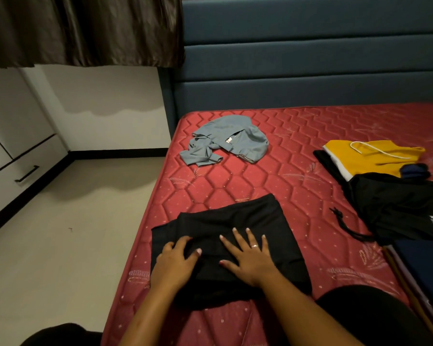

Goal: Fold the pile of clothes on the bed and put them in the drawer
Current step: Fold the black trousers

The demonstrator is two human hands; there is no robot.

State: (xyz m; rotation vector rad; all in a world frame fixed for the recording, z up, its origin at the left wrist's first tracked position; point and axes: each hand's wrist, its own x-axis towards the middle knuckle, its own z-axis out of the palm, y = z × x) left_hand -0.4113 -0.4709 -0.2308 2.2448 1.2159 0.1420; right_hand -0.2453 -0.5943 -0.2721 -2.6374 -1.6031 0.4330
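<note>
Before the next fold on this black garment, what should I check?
1. Black garment lies flat on the mattress: ok.
2. Right hand spread flat, pressing the garment: ok.
3. Left hand has a grip on the fabric: cannot tell, fingers bent on the cloth.
4. Grey-blue garment folded: not ok, crumpled.
5. Drawer open to receive clothes: not ok, shut.

Black garment (235,221) on a red quilted mattress (298,151), grey-blue garment (235,138), yellow-and-white shorts (375,158), dark teal headboard (310,58).
</note>
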